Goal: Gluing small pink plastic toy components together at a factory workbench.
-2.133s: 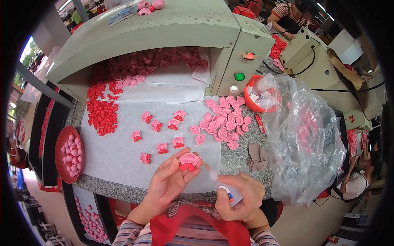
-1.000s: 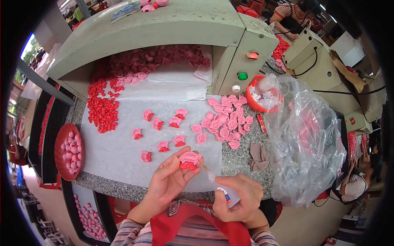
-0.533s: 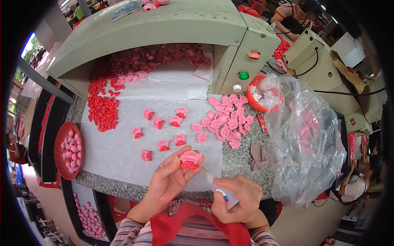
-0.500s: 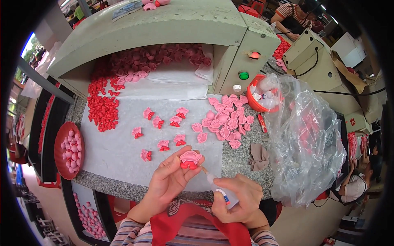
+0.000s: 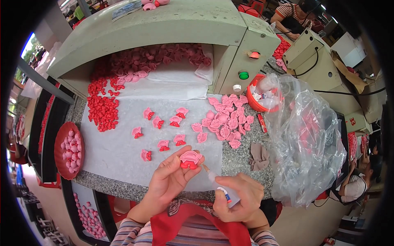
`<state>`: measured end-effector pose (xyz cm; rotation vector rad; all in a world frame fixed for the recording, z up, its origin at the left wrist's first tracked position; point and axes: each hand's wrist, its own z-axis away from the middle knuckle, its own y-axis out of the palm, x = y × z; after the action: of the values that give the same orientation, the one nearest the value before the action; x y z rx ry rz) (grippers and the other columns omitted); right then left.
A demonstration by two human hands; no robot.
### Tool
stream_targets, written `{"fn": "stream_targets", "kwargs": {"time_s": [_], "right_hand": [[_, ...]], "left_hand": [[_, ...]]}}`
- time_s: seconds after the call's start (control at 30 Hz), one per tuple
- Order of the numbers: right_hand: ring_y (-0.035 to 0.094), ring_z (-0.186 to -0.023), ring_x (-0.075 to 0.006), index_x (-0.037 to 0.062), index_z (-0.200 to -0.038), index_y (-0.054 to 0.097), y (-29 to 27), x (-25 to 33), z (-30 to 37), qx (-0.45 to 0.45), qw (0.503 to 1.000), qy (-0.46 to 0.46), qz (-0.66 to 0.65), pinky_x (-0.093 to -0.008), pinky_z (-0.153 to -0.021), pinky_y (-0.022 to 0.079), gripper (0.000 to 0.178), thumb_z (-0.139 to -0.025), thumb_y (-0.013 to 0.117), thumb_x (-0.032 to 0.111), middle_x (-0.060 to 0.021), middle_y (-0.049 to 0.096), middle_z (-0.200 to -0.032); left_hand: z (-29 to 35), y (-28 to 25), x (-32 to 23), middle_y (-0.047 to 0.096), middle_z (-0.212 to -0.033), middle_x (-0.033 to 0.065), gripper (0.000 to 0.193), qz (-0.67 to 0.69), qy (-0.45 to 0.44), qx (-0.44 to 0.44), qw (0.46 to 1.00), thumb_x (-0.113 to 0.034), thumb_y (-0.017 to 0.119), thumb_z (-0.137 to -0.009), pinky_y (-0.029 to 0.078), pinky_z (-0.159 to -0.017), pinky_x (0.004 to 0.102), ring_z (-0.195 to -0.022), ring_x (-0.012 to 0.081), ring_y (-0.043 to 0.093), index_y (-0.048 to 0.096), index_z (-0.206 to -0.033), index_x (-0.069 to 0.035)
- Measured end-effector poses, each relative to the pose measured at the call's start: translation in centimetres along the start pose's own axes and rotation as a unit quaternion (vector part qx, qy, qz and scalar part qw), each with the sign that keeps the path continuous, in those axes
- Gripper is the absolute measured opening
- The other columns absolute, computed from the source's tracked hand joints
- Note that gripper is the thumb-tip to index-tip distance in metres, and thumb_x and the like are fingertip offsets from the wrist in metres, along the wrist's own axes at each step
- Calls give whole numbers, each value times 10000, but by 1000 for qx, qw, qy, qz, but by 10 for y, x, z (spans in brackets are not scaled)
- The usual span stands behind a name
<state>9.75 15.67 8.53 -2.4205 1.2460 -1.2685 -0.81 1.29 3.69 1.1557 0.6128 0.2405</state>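
Here, a small pink-and-red piece (image 5: 190,159) is held upright above the near edge of a white sheet (image 5: 119,160), pinched by the closed thumb and fingers of the left hand (image 5: 169,176); a white squeeze bottle (image 5: 232,197) is gripped by the right hand (image 5: 244,194), its fingers wrapped round the body, and its thin nozzle is pointed up and leftward, just beside the piece; whether the two are touched together cannot be told. Beyond the hands, eight similar pink-and-red pieces (image 5: 163,145) are spread on the sheet; a heap of pink parts (image 5: 223,121) is laid to their right, and a heap of red parts (image 5: 102,115) to their left, near the mouth of a pale green machine (image 5: 164,28); pink balls (image 5: 71,151) are held in a red bowl (image 5: 60,163) at far left; on the right, an orange tub (image 5: 262,108) is partly overlapped by a clear plastic bag (image 5: 303,160), and a greyish cloth (image 5: 258,157) is seen lying near it.
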Motion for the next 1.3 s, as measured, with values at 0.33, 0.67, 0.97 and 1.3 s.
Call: {"fn": "stream_targets", "kwargs": {"time_s": [0.33,0.67,0.97,1.3], "right_hand": [[482,-415,-158,-17,-857,578,-1,4,0,25,1000,0,0,-249,-375,382,272,-594,628,29,-68,619,-716],[485,-415,-155,-16,-857,580,1,3,1,22,1000,-8,0,-245,-376,385,275,-592,632,35,-61,616,-710],[475,-402,-152,-17,-876,583,0,2,2,14,1000,-9,4,-246,-370,381,299,-587,636,39,-60,614,-701],[476,-401,-153,-10,-866,588,0,3,2,12,1000,-8,4,-246,-367,380,288,-586,632,41,-61,612,-694]], "left_hand": [[1,2,-1,459,-1218,173,460,-3,-10,-36,999,-153,562,-831,436,-926,406,-1145,326,458,403,-1238,-8],[1,0,0,492,-1195,182,426,2,1,-3,1000,-172,512,-878,427,-940,381,-1141,315,468,393,-1239,21],[0,1,-1,477,-1202,167,472,-2,-11,-33,999,-162,555,-840,440,-918,401,-1133,316,470,384,-1252,-9],[-1,1,-1,493,-1191,158,452,-12,-13,-27,999,-177,545,-848,442,-916,399,-1131,313,473,398,-1244,-17]]}}
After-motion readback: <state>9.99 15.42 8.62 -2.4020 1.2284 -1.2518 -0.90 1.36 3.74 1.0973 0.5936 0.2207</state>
